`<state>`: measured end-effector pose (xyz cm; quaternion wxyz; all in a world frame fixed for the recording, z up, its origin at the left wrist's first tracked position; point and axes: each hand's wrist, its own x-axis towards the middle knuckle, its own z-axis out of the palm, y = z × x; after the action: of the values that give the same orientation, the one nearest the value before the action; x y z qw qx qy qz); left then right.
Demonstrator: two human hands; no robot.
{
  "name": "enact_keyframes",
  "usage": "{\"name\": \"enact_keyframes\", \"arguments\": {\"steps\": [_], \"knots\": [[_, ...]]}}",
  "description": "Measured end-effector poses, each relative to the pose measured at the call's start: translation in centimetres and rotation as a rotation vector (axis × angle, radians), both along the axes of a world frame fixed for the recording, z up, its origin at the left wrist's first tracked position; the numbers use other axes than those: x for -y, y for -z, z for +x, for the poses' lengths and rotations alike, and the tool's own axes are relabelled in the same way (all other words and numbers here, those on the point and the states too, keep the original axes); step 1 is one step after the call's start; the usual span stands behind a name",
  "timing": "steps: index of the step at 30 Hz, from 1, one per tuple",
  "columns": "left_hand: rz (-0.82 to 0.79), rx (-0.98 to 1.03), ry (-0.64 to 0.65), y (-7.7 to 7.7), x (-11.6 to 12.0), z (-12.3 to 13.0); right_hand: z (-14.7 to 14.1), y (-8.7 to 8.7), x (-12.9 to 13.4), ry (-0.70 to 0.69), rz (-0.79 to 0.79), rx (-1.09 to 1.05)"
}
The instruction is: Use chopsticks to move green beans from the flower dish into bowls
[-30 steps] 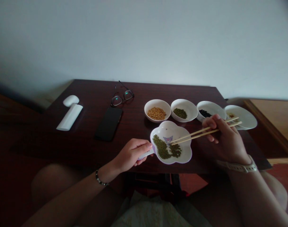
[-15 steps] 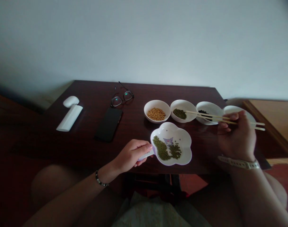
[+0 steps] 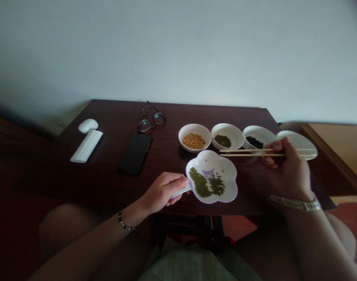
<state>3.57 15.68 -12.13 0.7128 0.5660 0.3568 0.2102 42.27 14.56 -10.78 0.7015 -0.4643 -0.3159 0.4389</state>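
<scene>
My left hand [image 3: 166, 190] is closed round the short handle of a white flower-shaped dish [image 3: 230, 181] with a purple rim and a cartoon print. Green beans [image 3: 200, 183] lie in it in two patches. My right hand [image 3: 289, 168] grips a pair of chopsticks [image 3: 245, 152]; their tips, slightly apart, hang over the dish's far edge with nothing visible between them. Behind the dish stand white bowls in a row: one with yellow soybeans [image 3: 193, 141], one with green beans [image 3: 222, 141], one with black beans [image 3: 254, 142]. A fourth white bowl [image 3: 301, 143] is partly hidden by my right hand.
On the dark wooden table [image 3: 114, 113] lie a black phone [image 3: 135, 154], a pair of glasses [image 3: 151, 121] and a white device with a rounded head [image 3: 86, 145]. A pale wall [image 3: 178, 58] rises behind. A light wooden surface [image 3: 339, 144] adjoins at right.
My right hand has moved slightly left and toward me, carrying the chopstick tips from the green bean bowl to the dish's far edge. The dish has barely shifted.
</scene>
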Motion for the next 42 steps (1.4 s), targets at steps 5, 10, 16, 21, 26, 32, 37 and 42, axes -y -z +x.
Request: {"name": "enact_keyframes", "arguments": {"steps": [5,10,16,21,26,32,37,42], "knots": [[-0.003,-0.008,0.008,-0.1,-0.2,0.5,-2.3,-1.3,0.8,-0.192,-0.145,0.047],[0.001,-0.027,0.010,-0.3,-0.3,0.7,-2.5,-1.3,1.3,-0.320,-0.194,0.169],[0.000,-0.006,0.002,-0.2,-0.2,0.9,-2.7,-1.2,1.2,-0.311,-0.184,0.227],[0.002,-0.015,0.004,-0.3,-0.2,0.9,-3.1,-1.4,1.2,-0.314,-0.166,0.231],[0.007,-0.032,0.003,-0.2,-0.2,0.9,-3.0,-1.4,1.2,-0.311,-0.175,0.234],[0.009,-0.024,0.008,-0.3,-0.3,0.9,-3.0,-1.3,1.3,-0.329,-0.185,0.232],[0.000,-0.023,0.012,-0.4,-0.3,0.9,-3.3,-1.2,1.3,-0.334,-0.181,0.234],[0.001,-0.024,0.002,-0.4,-0.2,0.9,-3.2,-1.2,1.3,-0.295,-0.158,0.206]]}}
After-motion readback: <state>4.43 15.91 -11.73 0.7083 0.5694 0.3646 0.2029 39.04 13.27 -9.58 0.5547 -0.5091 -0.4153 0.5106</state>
